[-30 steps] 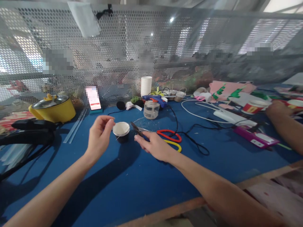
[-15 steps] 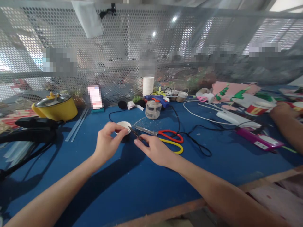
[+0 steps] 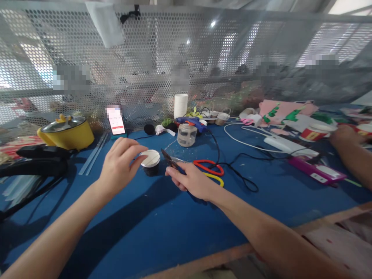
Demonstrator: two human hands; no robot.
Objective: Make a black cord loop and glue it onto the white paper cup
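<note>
The left hand (image 3: 119,168) has its fingers loosely curled, thumb tip touching the rim of a small dark cup with a white paper top (image 3: 150,161), not gripping it. The right hand (image 3: 193,181) pinches a thin dark pointed tool (image 3: 170,160), its tip just right of the cup; red-and-yellow-handled scissors (image 3: 207,169) lie just beyond those 2 pinching fingers.

A small round cup (image 3: 150,161) stands upright on the blue table. It is dark on the side and white on top, with a thin line across the top. Just beside it, a thin dark tool (image 3: 171,162) points up toward it.
</note>
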